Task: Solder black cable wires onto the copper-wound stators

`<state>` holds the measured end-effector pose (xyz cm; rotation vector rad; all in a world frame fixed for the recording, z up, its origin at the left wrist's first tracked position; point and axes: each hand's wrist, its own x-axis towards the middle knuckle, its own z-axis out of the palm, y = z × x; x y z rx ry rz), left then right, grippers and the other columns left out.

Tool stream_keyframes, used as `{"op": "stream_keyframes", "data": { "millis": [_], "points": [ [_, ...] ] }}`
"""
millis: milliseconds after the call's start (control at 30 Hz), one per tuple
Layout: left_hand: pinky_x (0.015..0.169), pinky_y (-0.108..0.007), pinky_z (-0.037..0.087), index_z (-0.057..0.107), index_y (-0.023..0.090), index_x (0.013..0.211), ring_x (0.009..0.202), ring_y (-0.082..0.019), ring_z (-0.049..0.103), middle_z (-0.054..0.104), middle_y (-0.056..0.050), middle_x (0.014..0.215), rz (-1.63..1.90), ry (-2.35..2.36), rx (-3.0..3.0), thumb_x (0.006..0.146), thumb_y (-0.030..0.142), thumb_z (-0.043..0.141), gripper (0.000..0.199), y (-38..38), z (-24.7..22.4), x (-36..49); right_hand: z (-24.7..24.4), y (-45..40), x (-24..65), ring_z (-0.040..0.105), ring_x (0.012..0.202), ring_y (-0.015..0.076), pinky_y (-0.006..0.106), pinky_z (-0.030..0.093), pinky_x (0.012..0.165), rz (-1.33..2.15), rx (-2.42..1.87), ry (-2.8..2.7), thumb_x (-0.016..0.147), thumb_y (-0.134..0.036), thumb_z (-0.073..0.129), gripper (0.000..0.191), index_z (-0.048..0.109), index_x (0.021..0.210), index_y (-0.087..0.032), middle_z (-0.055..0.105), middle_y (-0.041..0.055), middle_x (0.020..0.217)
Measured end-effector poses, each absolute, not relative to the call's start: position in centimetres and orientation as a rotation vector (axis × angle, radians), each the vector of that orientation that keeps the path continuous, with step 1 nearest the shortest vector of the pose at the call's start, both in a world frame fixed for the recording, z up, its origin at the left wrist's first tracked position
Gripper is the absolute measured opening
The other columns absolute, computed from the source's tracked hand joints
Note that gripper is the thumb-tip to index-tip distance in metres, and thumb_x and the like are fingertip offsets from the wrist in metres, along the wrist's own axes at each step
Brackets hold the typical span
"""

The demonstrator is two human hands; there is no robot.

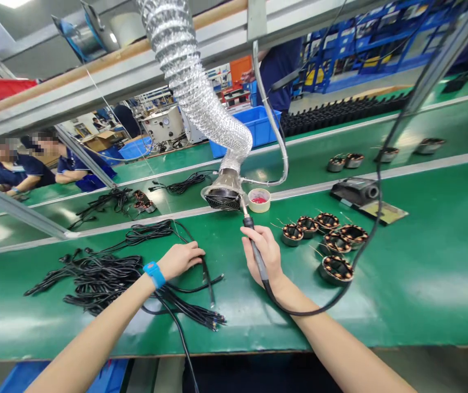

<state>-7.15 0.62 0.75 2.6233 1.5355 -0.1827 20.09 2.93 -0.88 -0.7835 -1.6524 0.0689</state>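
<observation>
My right hand [263, 255] is wrapped round the dark handle of a soldering iron [259, 262], its tip up beside the extractor hood [223, 191]. A round tub with red contents [259, 201] stands just right of the tip. My left hand [180, 260], with a blue wristband [154, 274], has its fingers closed on a black cable [205, 268]. Below and left of that hand lies a heap of black cables [107, 281], their stripped ends pointing right. Several wound copper stators [337, 269] sit to the right of my right hand.
A silver duct [201, 82] hangs down to the hood. The iron's cord loops past my right forearm. An iron stand [357, 196] is at the right. Behind are a metal rail, more stators [353, 160], blue bins [254, 123] and seated people at the left.
</observation>
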Motion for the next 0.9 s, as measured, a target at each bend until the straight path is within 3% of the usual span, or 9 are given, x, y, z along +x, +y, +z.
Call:
{"op": "stream_keyframes", "data": {
  "millis": [267, 467, 800, 900],
  "points": [
    [0.071, -0.029, 0.045, 0.071, 0.02, 0.082, 0.078, -0.019, 0.061, 0.063, -0.006, 0.086, 0.164, 1.628, 2.456, 0.092, 0.049, 0.056, 0.034, 4.5, -0.2, -4.0, 0.4, 3.8, 21.2, 0.061, 0.082, 0.0176, 0.031, 0.05, 0.078, -0.074, -1.101, -1.636, 0.101, -0.02, 0.043, 0.026, 0.063, 0.117, -0.018, 0.062, 0.0076, 0.092],
    [0.078, -0.029, 0.046, 0.073, 0.024, 0.091, 0.086, -0.02, 0.064, 0.066, -0.006, 0.1, 0.284, 1.373, 2.507, 0.095, 0.045, 0.05, 0.032, 4.3, -1.1, -3.6, 0.7, 3.6, 23.7, 0.058, 0.085, 0.0222, 0.034, 0.045, 0.078, -0.279, -1.481, -1.795, 0.097, -0.022, 0.049, 0.027, 0.06, 0.122, -0.021, 0.06, 0.0108, 0.106],
    [0.072, -0.03, 0.047, 0.074, 0.024, 0.079, 0.077, -0.02, 0.062, 0.067, -0.005, 0.083, 0.15, 1.319, 2.316, 0.09, 0.053, 0.053, 0.037, 2.7, -0.5, -3.8, -2.3, 3.7, 27.0, 0.055, 0.087, 0.0237, 0.036, 0.044, 0.079, -0.402, -1.683, -1.967, 0.091, -0.008, 0.051, 0.035, 0.057, 0.124, -0.018, 0.058, 0.0122, 0.106],
    [0.071, -0.031, 0.049, 0.075, 0.024, 0.095, 0.075, -0.019, 0.06, 0.066, -0.006, 0.094, 0.164, 1.344, 2.248, 0.086, 0.052, 0.059, 0.034, 2.4, -0.2, -3.8, -2.3, 3.5, 26.6, 0.055, 0.087, 0.024, 0.036, 0.047, 0.079, -0.374, -1.668, -1.986, 0.09, -0.006, 0.051, 0.036, 0.058, 0.121, -0.02, 0.059, 0.0111, 0.104]
  ]
}}
